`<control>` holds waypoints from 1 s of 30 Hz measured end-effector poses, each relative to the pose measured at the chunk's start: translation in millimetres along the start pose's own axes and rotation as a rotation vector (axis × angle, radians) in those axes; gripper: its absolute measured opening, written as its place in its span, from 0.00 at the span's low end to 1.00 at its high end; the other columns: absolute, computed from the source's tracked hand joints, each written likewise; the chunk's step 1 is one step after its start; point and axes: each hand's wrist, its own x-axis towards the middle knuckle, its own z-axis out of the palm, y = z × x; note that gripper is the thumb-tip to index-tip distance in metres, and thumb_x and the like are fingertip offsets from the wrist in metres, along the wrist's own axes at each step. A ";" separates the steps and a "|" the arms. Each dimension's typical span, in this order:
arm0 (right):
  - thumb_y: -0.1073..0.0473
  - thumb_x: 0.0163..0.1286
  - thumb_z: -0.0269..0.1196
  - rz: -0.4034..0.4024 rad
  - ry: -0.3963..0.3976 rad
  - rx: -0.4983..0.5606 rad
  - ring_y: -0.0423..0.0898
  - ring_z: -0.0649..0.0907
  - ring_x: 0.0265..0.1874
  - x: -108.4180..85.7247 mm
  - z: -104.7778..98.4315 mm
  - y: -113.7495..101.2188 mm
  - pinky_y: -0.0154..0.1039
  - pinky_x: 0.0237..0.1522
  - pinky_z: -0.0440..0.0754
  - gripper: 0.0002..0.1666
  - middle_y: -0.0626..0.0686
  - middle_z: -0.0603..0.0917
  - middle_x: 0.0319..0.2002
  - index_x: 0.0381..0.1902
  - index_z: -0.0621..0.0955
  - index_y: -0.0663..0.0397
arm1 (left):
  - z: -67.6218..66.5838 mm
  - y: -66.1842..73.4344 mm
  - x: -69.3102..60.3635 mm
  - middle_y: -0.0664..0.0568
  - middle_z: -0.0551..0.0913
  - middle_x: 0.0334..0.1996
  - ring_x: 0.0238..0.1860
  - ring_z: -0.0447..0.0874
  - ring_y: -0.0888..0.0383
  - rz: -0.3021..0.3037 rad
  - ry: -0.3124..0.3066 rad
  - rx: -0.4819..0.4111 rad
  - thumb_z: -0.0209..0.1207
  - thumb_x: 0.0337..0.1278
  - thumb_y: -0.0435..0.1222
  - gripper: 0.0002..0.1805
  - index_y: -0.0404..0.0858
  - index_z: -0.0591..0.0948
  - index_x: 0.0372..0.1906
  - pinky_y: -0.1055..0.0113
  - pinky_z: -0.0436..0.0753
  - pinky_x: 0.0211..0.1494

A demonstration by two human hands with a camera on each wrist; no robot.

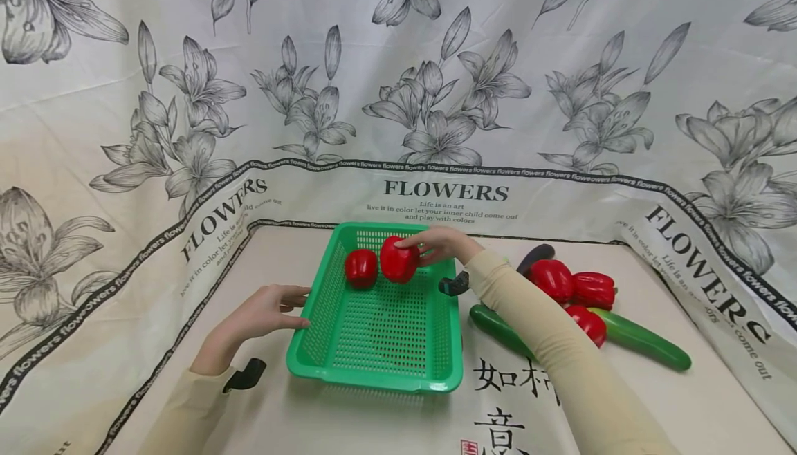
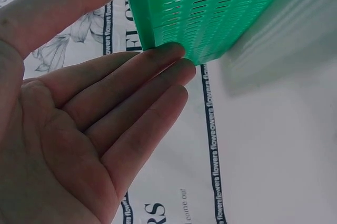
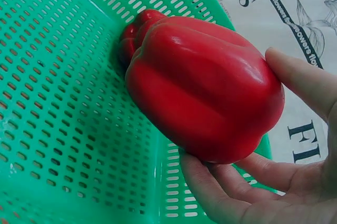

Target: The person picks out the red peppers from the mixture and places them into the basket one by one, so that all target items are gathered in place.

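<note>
A green perforated plastic basket (image 1: 377, 378) stands on the table in the head view. My right hand (image 1: 441, 244) holds a red bell pepper (image 1: 398, 260) over the back right part of the basket. In the right wrist view, thumb and fingers grip this pepper (image 3: 210, 87) by one end. Another red bell pepper (image 1: 361, 270) lies inside, near the back left. My left hand (image 1: 264, 313) is at the basket's left side. In the left wrist view its fingers (image 2: 131, 87) are nearly straight against the basket's outer wall (image 2: 210, 18), with the thumb near the rim.
Right of the basket, partly hidden by my right sleeve, lie red bell peppers (image 1: 593, 290), a dark eggplant (image 1: 537, 256), a green cucumber (image 1: 498, 327) and a longer light green vegetable (image 1: 647, 339). Flower-printed cloth (image 1: 436, 95) encloses the table's back and sides.
</note>
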 end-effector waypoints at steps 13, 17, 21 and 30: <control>0.55 0.61 0.67 -0.008 0.028 -0.016 0.65 0.69 0.63 17.7 4.3 6.5 0.53 0.64 0.72 0.43 0.69 0.62 0.67 0.68 0.62 0.63 | -0.8 -1.6 -0.5 0.40 0.82 0.52 0.52 0.82 0.45 0.014 -0.006 0.007 0.68 0.49 0.42 0.36 0.28 0.71 0.62 0.50 0.81 0.55; 0.55 0.60 0.67 0.002 0.045 -0.030 0.66 0.69 0.63 21.2 5.4 7.0 0.53 0.63 0.73 0.45 0.70 0.62 0.67 0.69 0.59 0.64 | -0.6 -1.1 -0.8 0.40 0.82 0.52 0.52 0.81 0.44 0.013 -0.004 0.009 0.68 0.50 0.42 0.36 0.28 0.71 0.62 0.50 0.81 0.54; 0.55 0.60 0.67 0.012 0.046 -0.036 0.64 0.69 0.64 24.1 6.2 6.8 0.53 0.63 0.73 0.41 0.69 0.64 0.66 0.66 0.63 0.64 | -0.6 -0.3 -1.0 0.40 0.81 0.53 0.53 0.81 0.43 0.012 -0.005 0.009 0.68 0.50 0.43 0.37 0.28 0.71 0.62 0.51 0.82 0.54; 0.55 0.62 0.65 0.049 0.031 -0.045 0.62 0.68 0.65 34.6 7.5 12.4 0.51 0.62 0.74 0.38 0.67 0.64 0.67 0.66 0.64 0.62 | -0.7 0.9 0.0 0.39 0.81 0.53 0.54 0.80 0.43 -0.002 -0.012 -0.015 0.68 0.49 0.41 0.36 0.28 0.71 0.62 0.51 0.82 0.54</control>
